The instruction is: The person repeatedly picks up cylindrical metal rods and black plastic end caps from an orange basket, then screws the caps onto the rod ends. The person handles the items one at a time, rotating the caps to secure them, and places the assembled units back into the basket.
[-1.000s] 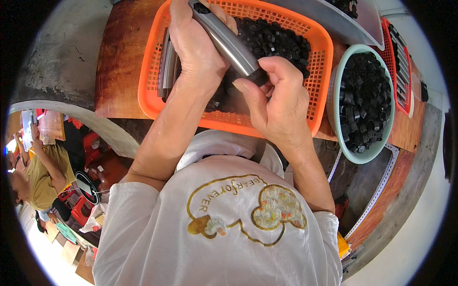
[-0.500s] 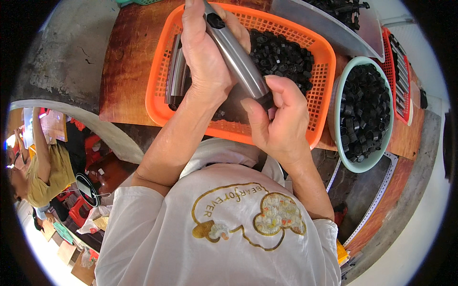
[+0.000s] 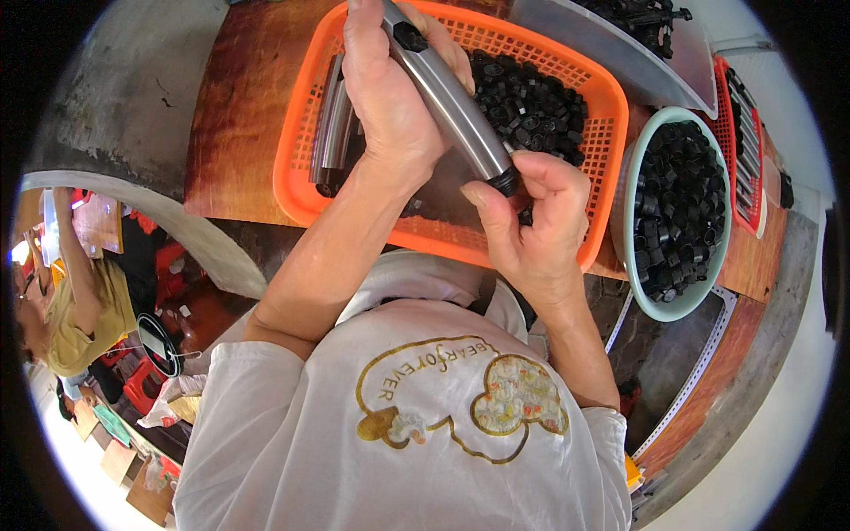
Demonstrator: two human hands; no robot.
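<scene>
My left hand (image 3: 390, 97) is wrapped round a silver metal tube (image 3: 456, 111), which slants down to the right above the basket. A black oval part is set in the tube's side near its upper end. At the lower end shows a black ribbed tip (image 3: 503, 182). My right hand (image 3: 544, 217) has its thumb and forefinger bent round that tip; its other fingers are curled, and whatever lies behind them is partly hidden. Beneath both hands stands the orange plastic basket (image 3: 602, 97), with small black plastic parts (image 3: 522, 102) and more silver tubes (image 3: 335, 133) inside.
To the right, a pale green basin (image 3: 631, 221) holds many black ring-like parts. Behind it are a clear bin (image 3: 602, 40) with black pieces and a red basket (image 3: 726, 115) of tubes. The wooden table (image 3: 239, 115) ends near my body. Another person (image 3: 84, 310) is at far left.
The tube and both hands have shifted slightly right and down. My right thumb and forefinger have moved a little along the tube's lower end, and its black ribbing now shows more plainly.
</scene>
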